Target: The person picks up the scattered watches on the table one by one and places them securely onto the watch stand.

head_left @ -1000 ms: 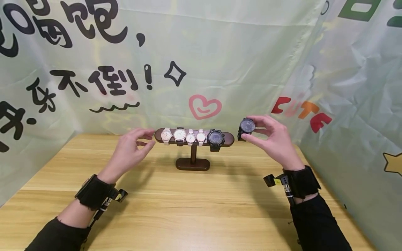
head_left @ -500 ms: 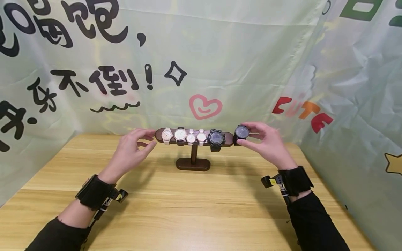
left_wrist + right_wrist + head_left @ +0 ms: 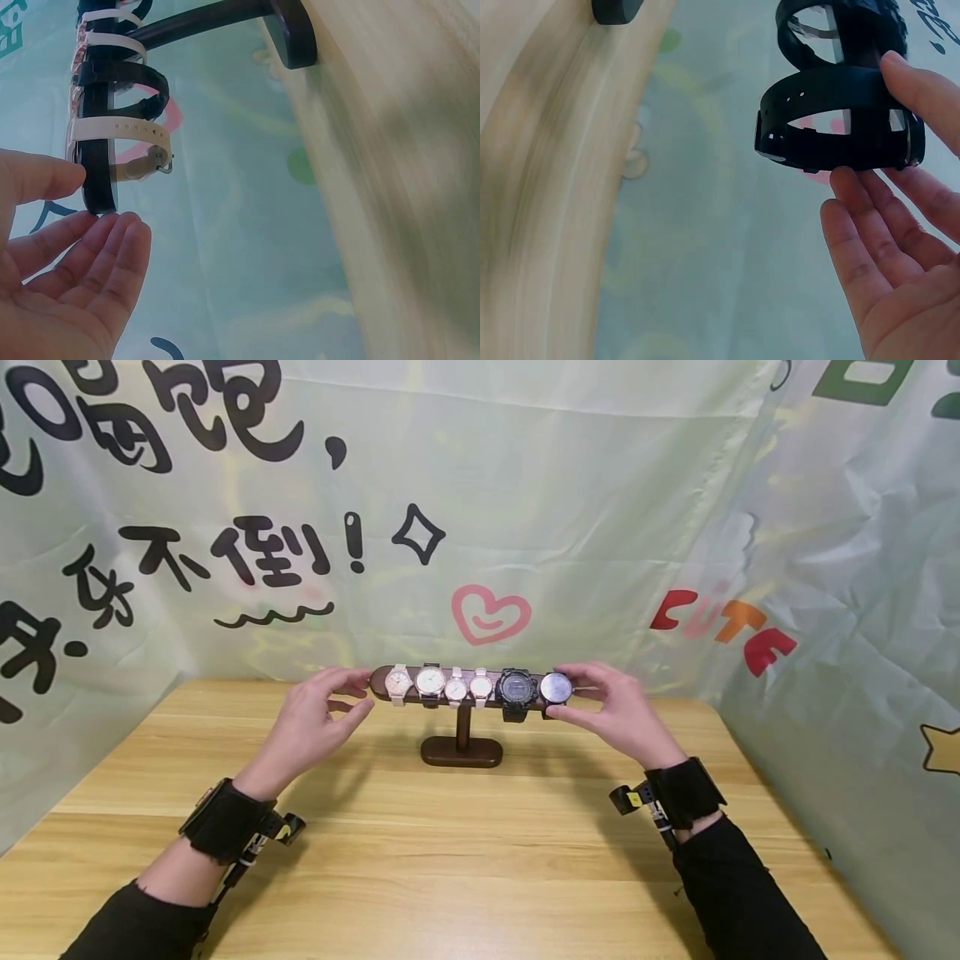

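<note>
A dark brown T-shaped watch stand bears a row of watches along its bar. Pale-strapped watches, one of them a pale-strapped watch at the left end, hang beside a dark-strapped white-dial watch. Farther right sits a chunky black watch. My right hand pinches a black watch between thumb and fingers at the bar's right end. Its closed strap loops around the bar in the right wrist view. My left hand holds the bar's left end between thumb and fingertips.
The stand's oval foot rests on a light wooden table. Behind it hangs a pale green printed cloth, with another cloth side along the right. Both wrists wear black bands with small cameras.
My right hand has moved left with the black watch, from beside the stand onto the bar's right end, next to the chunky watch. My left hand has stayed at the left end.
</note>
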`<state>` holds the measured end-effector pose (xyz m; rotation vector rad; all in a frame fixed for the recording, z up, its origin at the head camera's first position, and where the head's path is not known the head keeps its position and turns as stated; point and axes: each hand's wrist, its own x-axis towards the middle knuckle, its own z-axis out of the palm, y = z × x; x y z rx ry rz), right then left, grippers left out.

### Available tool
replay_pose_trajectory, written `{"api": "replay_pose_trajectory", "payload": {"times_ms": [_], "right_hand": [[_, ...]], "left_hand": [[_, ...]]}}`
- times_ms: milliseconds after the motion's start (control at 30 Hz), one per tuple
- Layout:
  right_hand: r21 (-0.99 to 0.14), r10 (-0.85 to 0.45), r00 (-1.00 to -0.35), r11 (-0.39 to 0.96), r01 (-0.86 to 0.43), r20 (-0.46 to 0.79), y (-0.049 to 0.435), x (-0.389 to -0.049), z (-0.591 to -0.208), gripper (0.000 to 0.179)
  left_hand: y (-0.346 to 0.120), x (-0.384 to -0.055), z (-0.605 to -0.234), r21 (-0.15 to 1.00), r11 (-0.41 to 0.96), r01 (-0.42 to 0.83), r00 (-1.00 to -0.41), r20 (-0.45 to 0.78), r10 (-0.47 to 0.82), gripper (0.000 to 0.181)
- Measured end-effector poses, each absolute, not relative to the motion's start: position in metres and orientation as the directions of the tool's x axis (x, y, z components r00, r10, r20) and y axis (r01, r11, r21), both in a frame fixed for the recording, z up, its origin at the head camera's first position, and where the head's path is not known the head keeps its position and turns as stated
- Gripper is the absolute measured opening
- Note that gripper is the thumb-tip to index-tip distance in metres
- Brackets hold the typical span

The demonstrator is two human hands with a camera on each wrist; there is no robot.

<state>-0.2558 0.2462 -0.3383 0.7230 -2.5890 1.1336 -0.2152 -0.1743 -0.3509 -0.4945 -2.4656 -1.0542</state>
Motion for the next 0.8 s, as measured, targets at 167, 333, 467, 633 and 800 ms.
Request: {"api": "replay_pose_trajectory", "payload": {"times_ms": [167,333,467,633,800], "right_hand": [[-0.616,-0.349,-0.851,0.588,-0.524,0.392,0.2426,-0.2563,-0.3403,0.059],[-0.611,-0.348,-0.854,0.597,-0.520,0.386,0.2399,-0.2567,-0.3419,0.060],[-0.617,-0.353,-0.853,0.590,-0.521,0.384,0.2382,-0.2567,-0.3418,0.060],[-0.612,-0.357,-0.851,0.591,-0.525,0.386,0.2378,-0.2561,-0.3414,0.061],[-0.599,-0.357,-0.850,0.603,-0.527,0.387,0.2372,-0.2564,-0.3414,0.061]], "left_hand": [[-0.1743,-0.2149,-0.3513,0.590,0.652,0.476,-0.848,0.503,0.165,0.040],[-0.1745,-0.2148,-0.3515,0.582,0.659,0.476,-0.847,0.504,0.167,0.040],[-0.1742,-0.2149,-0.3511,0.588,0.658,0.470,-0.852,0.496,0.165,0.041],[-0.1734,-0.2153,-0.3505,0.595,0.654,0.467,-0.856,0.488,0.167,0.041],[-0.1734,-0.2154,-0.3505,0.587,0.659,0.469,-0.855,0.490,0.171,0.041]]}}
